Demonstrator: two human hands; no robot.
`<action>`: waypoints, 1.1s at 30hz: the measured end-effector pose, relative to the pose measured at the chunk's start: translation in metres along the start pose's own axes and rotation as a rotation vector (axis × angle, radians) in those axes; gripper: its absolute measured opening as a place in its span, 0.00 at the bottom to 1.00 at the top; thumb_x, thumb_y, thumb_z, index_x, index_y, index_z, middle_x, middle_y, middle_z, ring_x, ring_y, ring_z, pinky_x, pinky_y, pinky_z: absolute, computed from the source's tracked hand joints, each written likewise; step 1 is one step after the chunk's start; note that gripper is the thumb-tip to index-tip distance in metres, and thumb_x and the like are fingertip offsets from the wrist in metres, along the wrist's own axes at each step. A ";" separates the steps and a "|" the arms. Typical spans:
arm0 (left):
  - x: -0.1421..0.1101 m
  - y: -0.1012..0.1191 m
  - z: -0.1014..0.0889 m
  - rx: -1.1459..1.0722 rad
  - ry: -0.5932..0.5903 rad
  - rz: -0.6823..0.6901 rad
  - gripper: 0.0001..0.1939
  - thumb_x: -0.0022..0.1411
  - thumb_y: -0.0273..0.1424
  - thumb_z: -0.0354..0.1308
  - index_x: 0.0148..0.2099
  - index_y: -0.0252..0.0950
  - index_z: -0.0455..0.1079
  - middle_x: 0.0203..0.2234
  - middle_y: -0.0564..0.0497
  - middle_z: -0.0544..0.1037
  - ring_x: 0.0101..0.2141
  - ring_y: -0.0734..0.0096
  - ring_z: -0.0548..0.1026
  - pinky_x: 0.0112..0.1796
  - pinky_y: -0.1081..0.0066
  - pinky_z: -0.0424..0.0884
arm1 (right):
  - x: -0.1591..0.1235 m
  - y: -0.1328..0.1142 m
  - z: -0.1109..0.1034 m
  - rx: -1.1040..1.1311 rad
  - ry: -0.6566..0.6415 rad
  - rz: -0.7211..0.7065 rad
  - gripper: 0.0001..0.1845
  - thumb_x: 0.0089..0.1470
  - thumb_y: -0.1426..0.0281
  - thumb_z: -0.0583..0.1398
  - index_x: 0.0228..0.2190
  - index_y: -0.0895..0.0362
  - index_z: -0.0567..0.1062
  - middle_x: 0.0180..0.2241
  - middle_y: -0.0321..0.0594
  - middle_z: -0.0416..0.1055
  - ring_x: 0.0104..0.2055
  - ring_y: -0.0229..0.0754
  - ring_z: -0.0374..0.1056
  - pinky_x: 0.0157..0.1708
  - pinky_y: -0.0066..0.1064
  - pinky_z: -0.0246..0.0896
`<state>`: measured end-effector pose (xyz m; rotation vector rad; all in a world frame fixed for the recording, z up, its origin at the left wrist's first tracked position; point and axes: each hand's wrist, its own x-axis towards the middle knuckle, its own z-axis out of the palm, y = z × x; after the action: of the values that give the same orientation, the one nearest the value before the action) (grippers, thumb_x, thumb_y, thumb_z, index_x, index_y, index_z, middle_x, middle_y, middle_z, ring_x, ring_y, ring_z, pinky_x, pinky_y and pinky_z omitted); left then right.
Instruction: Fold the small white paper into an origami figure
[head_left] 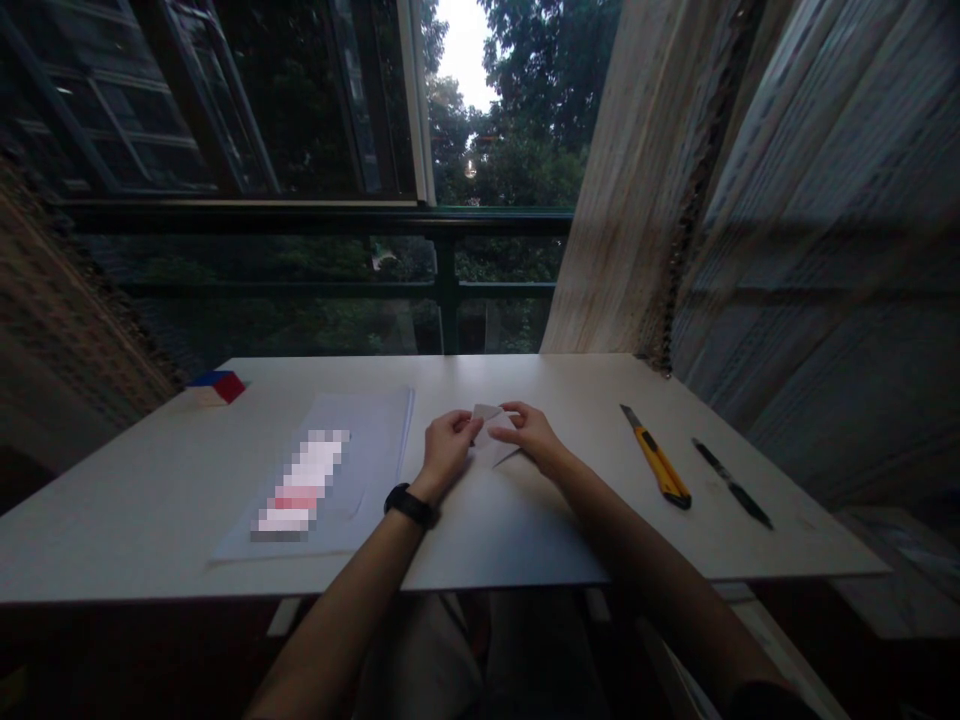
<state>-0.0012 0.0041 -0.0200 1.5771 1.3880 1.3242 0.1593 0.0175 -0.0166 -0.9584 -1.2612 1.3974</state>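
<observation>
A small folded piece of white paper (499, 422) is held between both hands, above the middle of the white table. My left hand (448, 448), with a black watch on its wrist, pinches the paper's left edge between thumb and fingers. From the other side my right hand (534, 436) grips it, thumb on the near face and fingers behind. One pointed corner of the paper sticks out below the right thumb. My fingers cover parts of both side edges.
Left of my hands lies a stack of white sheets (371, 430), partly blurred out. A red, blue and white block (217, 388) sits at the far left of the table (517, 550). A yellow utility knife (660, 460) and a pen (731, 483) lie on the right. Curtains (622, 180) hang behind.
</observation>
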 end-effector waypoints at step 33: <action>-0.007 0.016 0.002 -0.543 -0.068 -0.277 0.18 0.41 0.26 0.62 0.38 0.29 0.73 0.22 0.49 0.76 0.21 0.75 0.71 0.23 0.76 0.64 | 0.005 -0.002 -0.018 0.078 0.016 0.087 0.14 0.35 0.73 0.64 0.31 0.57 0.73 0.23 0.36 0.71 0.22 0.35 0.68 0.19 0.24 0.63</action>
<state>0.0063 -0.0063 -0.0082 1.0189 1.0409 1.3188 0.1759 0.0258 -0.0170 -0.9788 -1.1565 1.4928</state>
